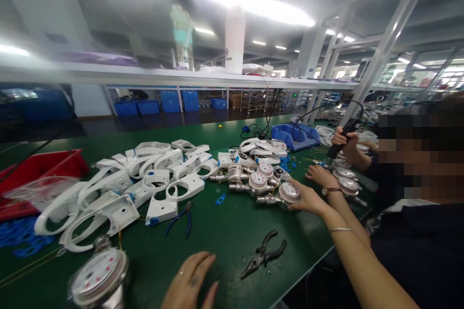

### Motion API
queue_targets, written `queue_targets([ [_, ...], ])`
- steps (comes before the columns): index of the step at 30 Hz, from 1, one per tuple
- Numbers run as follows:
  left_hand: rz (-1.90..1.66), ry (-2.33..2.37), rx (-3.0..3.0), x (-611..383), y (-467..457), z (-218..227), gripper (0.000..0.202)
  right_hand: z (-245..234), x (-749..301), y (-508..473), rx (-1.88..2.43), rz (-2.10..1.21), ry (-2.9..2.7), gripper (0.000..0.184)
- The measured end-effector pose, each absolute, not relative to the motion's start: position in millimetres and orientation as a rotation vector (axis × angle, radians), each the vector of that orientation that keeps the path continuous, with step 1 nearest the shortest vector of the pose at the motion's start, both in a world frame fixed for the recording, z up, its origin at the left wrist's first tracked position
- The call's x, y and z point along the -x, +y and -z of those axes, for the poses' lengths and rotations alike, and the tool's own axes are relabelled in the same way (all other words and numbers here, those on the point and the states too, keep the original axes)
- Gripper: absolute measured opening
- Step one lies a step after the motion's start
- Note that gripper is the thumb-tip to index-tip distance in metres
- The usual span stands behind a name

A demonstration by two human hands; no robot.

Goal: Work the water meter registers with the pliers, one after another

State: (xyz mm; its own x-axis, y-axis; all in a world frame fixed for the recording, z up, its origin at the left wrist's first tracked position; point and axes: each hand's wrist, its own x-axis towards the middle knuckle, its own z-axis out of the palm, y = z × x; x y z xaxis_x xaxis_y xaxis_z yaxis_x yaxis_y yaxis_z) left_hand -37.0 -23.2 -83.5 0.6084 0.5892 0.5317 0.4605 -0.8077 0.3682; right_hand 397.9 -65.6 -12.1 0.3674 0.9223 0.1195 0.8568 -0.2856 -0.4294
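Observation:
My right hand (308, 198) grips a round metal water meter (290, 192) by its near edge, with the fingers behind it partly hidden. More water meters (258, 180) lie beside it, with pipe ends pointing left. My left hand (192, 277) is low in the middle over the green bench, thumb apart from the fingers and nothing in it. Another water meter (99, 275) sits to its left at the near edge. Between my hands lie black-handled pliers (263, 253), jaws toward me. Blue-handled pliers (181, 219) rest farther back.
White plastic housings (145, 174) are heaped on the green bench (217, 231). A red bin (68, 164) and blue rings (21, 236) are at left, a blue bin (295, 136) farther back. At right, a co-worker's hand holds a black powered screwdriver (344, 137); their watch-wearing arm (331, 190) is near mine.

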Motion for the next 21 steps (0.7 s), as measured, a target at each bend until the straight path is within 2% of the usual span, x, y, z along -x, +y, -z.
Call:
queue_targets([
  [4, -0.723, 0.919, -2.414, -48, -36, 66, 0.049, 13, -378, -65, 2.078, -0.245, -1.674, 0.082],
  [10, -1.018, 0.996, -2.587, -73, -44, 62, 0.068, 16, -268, -54, 1.778, -0.426, -1.867, 0.086],
  [12, -1.1, 1.121, -2.667, -58, -40, 65, 0.069, 9, -241, -42, 1.646, -0.448, -1.979, 0.076],
  [14, -1.161, 1.303, -2.684, -37, -32, 65, 0.065, -4, -239, -26, 1.69, -0.245, -2.067, 0.071],
  [15, -1.178, 1.387, -2.67, -26, -27, 63, 0.059, -11, -247, -16, 1.836, -0.037, -2.089, 0.069],
  [16, -1.182, 1.449, -2.649, -16, -22, 60, 0.051, -17, -260, -6, 1.923, 0.037, -2.057, 0.069],
  [18, -1.121, 1.489, -2.602, 2, -12, 53, 0.037, -23, -292, 16, 2.013, 0.026, -2.08, 0.068],
  [21, -0.896, 1.371, -2.511, 23, -2, 37, 0.036, -20, -329, 47, 2.051, -0.091, -2.24, 0.075],
])
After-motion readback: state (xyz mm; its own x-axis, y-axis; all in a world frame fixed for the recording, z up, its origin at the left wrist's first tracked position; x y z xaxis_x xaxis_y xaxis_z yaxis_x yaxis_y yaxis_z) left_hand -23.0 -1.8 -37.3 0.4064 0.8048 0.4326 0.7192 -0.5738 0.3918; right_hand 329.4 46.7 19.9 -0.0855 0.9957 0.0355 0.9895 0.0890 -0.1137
